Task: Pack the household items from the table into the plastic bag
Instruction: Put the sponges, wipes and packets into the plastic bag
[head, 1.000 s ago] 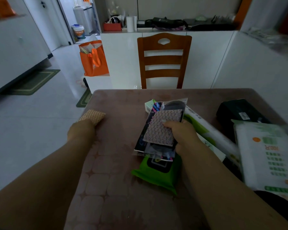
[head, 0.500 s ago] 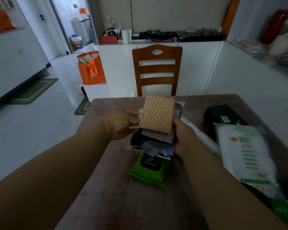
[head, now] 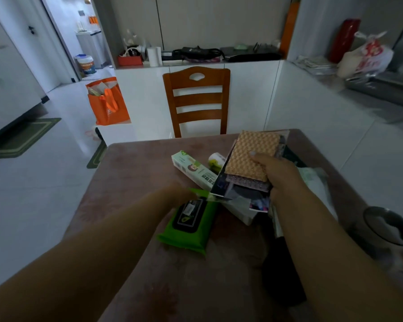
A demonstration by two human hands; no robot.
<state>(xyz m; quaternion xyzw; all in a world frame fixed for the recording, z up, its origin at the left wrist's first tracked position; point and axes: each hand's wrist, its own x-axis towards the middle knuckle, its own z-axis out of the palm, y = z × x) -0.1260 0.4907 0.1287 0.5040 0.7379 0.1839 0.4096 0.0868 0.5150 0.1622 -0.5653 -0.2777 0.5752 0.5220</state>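
In my right hand [head: 283, 175] I grasp a small stack: a tan, bumpy woven scrubbing pad [head: 251, 155] lies on top with my thumb pressing on it, under it is a pinkish textured pad [head: 249, 182], and below these a flat dark glossy packet [head: 240, 196]. I hold this stack above the brown bench [head: 130, 173], not resting on it. My left hand [head: 182, 194] is low over the top end of the green soft pack of wet wipes [head: 189, 228]; it is blurred, so I cannot tell if the fingers are released or curled, or if they touch the pack.

I judge the packing is only in the gathering step. No item is visibly inside a plastic bag, and I cannot say for sure which bag is the one to fill; nothing like an open bag shows near my hands. On the bench there is also the long white and green carton [head: 194, 169], a small white roll with green label [head: 215, 160] beside it, and a white soft package [head: 316, 182] mostly hidden behind my right arm. All these, and the stack in my hand, are left to pack.
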